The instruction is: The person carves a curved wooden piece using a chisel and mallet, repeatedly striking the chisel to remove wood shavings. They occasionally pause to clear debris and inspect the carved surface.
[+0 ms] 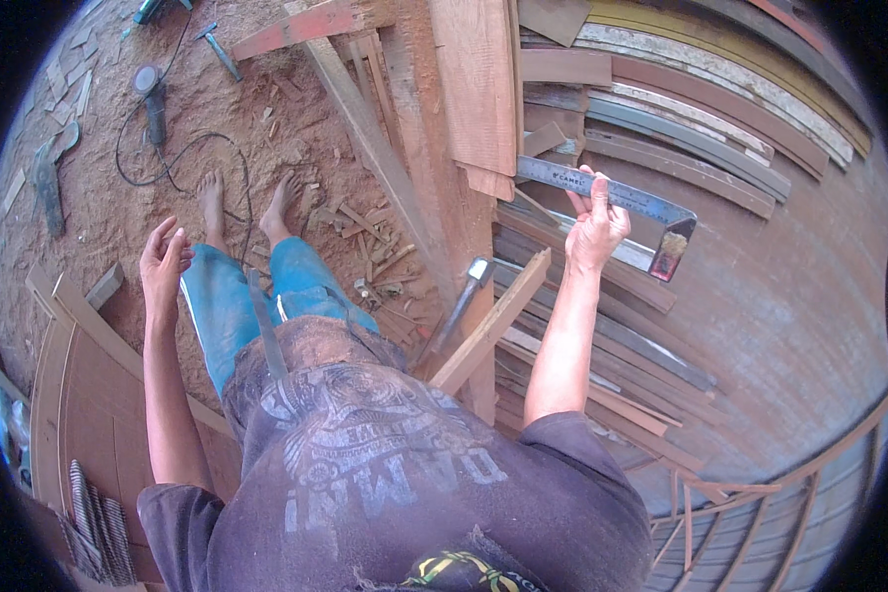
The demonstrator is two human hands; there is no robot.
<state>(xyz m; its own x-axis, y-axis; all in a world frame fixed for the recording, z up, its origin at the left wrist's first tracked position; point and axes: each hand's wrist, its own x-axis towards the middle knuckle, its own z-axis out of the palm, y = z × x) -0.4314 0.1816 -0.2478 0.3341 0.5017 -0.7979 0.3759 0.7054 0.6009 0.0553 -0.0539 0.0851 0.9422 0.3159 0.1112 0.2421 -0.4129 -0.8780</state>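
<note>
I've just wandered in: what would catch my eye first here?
Probably the metal square in the person's right hand, right of centre, its blade end close to the edge of a wooden board. Next come the bright blue trousers and bare feet, left of centre. At upper right, long strips of several colours lie in rows.

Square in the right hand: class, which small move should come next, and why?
Probably slide the square leftward over the plank: the right hand holds it, its blade tip appears only at the plank's edge, and its handle sits well clear.
</note>
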